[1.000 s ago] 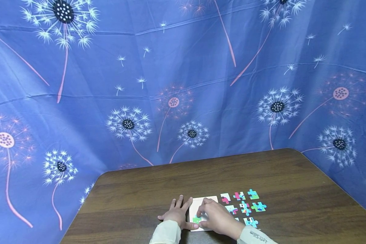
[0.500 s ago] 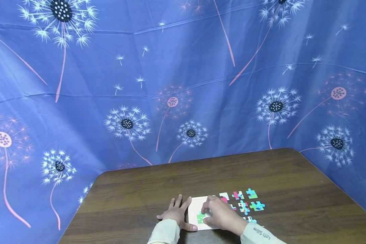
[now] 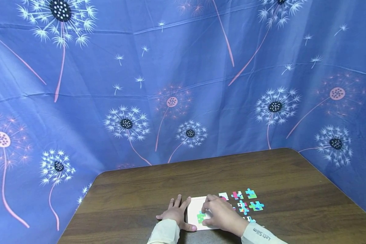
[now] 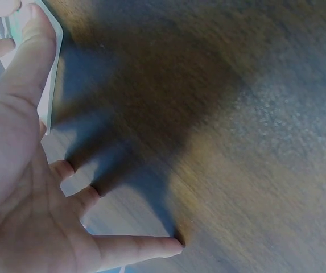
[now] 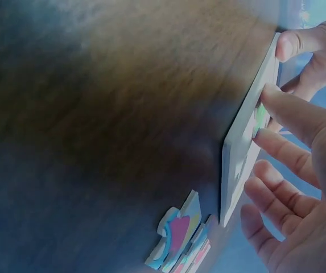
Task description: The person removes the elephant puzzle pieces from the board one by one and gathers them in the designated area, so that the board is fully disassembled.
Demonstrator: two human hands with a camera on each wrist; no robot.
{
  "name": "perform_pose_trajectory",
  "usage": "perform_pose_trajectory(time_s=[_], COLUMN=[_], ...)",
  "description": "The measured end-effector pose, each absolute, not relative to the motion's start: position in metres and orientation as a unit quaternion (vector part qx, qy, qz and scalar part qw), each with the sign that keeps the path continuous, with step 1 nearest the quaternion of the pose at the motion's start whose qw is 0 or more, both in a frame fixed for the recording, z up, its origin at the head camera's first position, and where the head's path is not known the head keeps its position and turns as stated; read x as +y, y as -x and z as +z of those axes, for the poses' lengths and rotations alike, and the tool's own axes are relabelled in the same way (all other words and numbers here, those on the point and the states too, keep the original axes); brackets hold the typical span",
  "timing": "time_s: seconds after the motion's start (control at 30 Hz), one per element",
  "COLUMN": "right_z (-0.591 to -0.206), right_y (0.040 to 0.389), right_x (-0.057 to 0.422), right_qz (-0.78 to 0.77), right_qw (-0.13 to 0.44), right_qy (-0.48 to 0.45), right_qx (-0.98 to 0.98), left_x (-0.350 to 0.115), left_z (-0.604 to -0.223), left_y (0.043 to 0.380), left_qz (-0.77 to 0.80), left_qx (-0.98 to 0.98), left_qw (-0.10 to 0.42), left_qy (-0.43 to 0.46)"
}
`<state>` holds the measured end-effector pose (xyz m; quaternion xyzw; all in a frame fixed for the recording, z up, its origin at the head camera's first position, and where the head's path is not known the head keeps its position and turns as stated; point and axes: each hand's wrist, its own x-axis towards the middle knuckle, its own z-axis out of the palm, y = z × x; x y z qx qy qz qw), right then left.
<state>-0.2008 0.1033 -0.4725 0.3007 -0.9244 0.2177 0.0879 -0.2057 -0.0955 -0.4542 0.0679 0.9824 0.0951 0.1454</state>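
Observation:
A white puzzle board (image 3: 195, 205) lies flat on the brown table. My left hand (image 3: 175, 214) is at its left edge with fingers spread on the table, and the thumb rests on the near left corner. Over the board, my right hand (image 3: 222, 213) pinches a green puzzle piece (image 3: 200, 217) between thumb and index finger; a little blue shows at the piece's top. From the right wrist view, the green piece (image 5: 259, 118) sits at the board's surface between those two fingertips, with the other fingers loosely bent. My right hand covers the board's right part.
Several colourful puzzle pieces lie in rows right of the board, among them a blue-and-green piece (image 3: 251, 193) and a red-and-white piece (image 3: 237, 195). My right hand and sleeve (image 3: 260, 234) hide some of them. A blue dandelion-print cloth (image 3: 219, 112) hangs behind the table (image 3: 134, 203).
Over the past second the green piece has slid right and slightly away from the board's near left corner, along with my right hand. My left hand has stayed in place.

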Motion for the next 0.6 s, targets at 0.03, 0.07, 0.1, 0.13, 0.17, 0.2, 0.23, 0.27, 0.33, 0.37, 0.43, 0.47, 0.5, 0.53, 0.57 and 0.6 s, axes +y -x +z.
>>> perform_pose_trajectory(time_s=[0.03, 0.07, 0.1, 0.13, 0.17, 0.2, 0.23, 0.27, 0.33, 0.37, 0.43, 0.47, 0.5, 0.53, 0.57, 0.6], right_z=[-0.473, -0.473, -0.473, -0.473, -0.473, -0.473, -0.474, -0.474, -0.474, -0.474, -0.473, -0.473, -0.472, -0.471, -0.47, -0.47], right_y=[0.201, 0.201, 0.202, 0.202, 0.202, 0.202, 0.202, 0.202, 0.202, 0.202, 0.202, 0.202, 0.202, 0.202, 0.202, 0.202], right_x=[0.103, 0.103, 0.104, 0.104, 0.104, 0.104, 0.105, 0.105, 0.107, 0.108, 0.111, 0.113, 0.115, 0.118, 0.12, 0.123], right_qz=[0.216, 0.217, 0.218, 0.218, 0.22, 0.221, 0.222, 0.223, 0.227, 0.228, 0.231, 0.233, 0.235, 0.237, 0.239, 0.241], right_qw=[0.088, 0.086, 0.086, 0.086, 0.086, 0.087, 0.089, 0.091, 0.091, 0.092, 0.092, 0.089, 0.085, 0.081, 0.075, 0.069], right_qy=[-0.303, -0.303, -0.304, -0.305, -0.306, -0.307, -0.307, -0.309, -0.309, -0.31, -0.308, -0.307, -0.304, -0.302, -0.3, -0.297], right_qx=[-0.924, -0.924, -0.924, -0.923, -0.922, -0.922, -0.921, -0.92, -0.919, -0.918, -0.918, -0.918, -0.919, -0.92, -0.921, -0.921], left_x=[-0.095, -0.095, -0.095, -0.095, -0.095, -0.095, -0.095, -0.095, -0.095, -0.095, -0.095, -0.095, -0.095, -0.095, -0.094, -0.094], left_z=[-0.454, -0.454, -0.454, -0.454, -0.454, -0.454, -0.454, -0.453, -0.452, -0.452, -0.451, -0.45, -0.449, -0.449, -0.448, -0.447], left_y=[0.206, 0.206, 0.206, 0.206, 0.206, 0.206, 0.205, 0.205, 0.205, 0.205, 0.205, 0.204, 0.204, 0.203, 0.203, 0.203], left_qz=[0.096, 0.097, 0.097, 0.097, 0.096, 0.094, 0.093, 0.093, 0.092, 0.093, 0.094, 0.094, 0.095, 0.095, 0.096, 0.095], left_qx=[0.982, 0.982, 0.982, 0.982, 0.983, 0.983, 0.982, 0.982, 0.982, 0.982, 0.981, 0.981, 0.981, 0.981, 0.981, 0.981], left_qw=[0.145, 0.145, 0.144, 0.144, 0.144, 0.145, 0.147, 0.149, 0.154, 0.154, 0.155, 0.155, 0.154, 0.153, 0.155, 0.156], left_qy=[-0.068, -0.067, -0.068, -0.067, -0.068, -0.068, -0.068, -0.067, -0.065, -0.065, -0.065, -0.065, -0.065, -0.066, -0.065, -0.065])
